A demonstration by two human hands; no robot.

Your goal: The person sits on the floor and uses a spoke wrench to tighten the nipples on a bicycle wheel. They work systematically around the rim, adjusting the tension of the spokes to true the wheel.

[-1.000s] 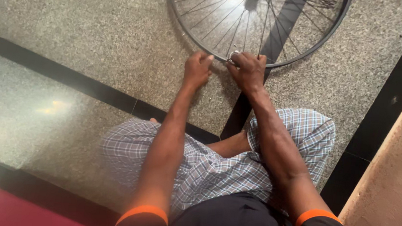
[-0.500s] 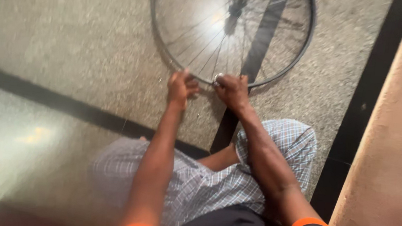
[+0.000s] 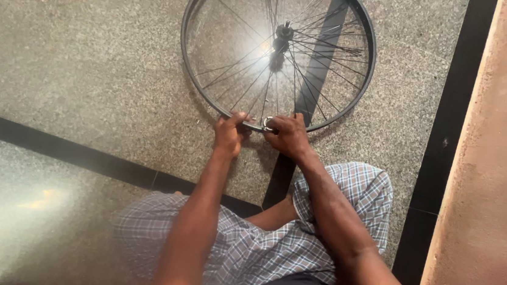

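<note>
A bare spoked wheel [image 3: 276, 53] lies flat on the speckled floor [image 3: 78, 54] in the upper middle of the frame, its hub [image 3: 282, 38] near the top centre and its dark rim [image 3: 208, 102] curving down to a lowest point just above the middle of the picture. Both hands meet at that lowest arc, so the wheel lies straight up-frame from them, away from the person's body. The left hand [image 3: 228, 135] sits lower left of the meeting point, fingers curled over the rim and clenched on it, thumb pointing up-right. The right hand [image 3: 288, 134] is just to its right, closed around a small round metal tool [image 3: 267, 124] that touches the rim between the two hands; whether it also pinches the rim itself I cannot tell. The hands are just beside each other, almost touching, with the right a shade higher in the frame and nearer the hub. Spokes fan down from the hub to the stretch of rim under the fingers. Below, checked cloth [image 3: 256, 253] covers the folded legs in the lower middle, a black floor strip [image 3: 81, 158] crosses the left, and a pinkish slab [image 3: 500, 182] fills the right edge.
</note>
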